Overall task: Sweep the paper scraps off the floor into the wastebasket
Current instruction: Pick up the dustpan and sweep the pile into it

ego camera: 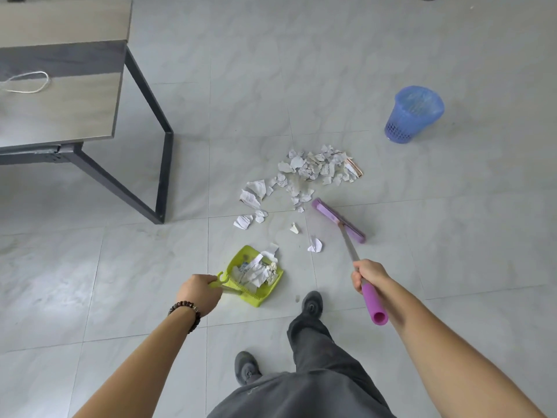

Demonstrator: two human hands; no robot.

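From the head camera, the right hand [369, 274] grips the broom [335, 218] by its handle, which points away from the person. The broom's head lies slantwise on the floor [452, 267], just beside the paper scraps [316, 170]. The left hand [199, 292] grips the dustpan [238, 260], mouth facing the scraps, some paper inside. The wastebasket [414, 114] stands upright beyond the pile, far right.

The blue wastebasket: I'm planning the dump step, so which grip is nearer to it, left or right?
Right. The right grip, on the broom handle, sits below and left of the wastebasket. The left grip, holding the dustpan, lies farther left still.
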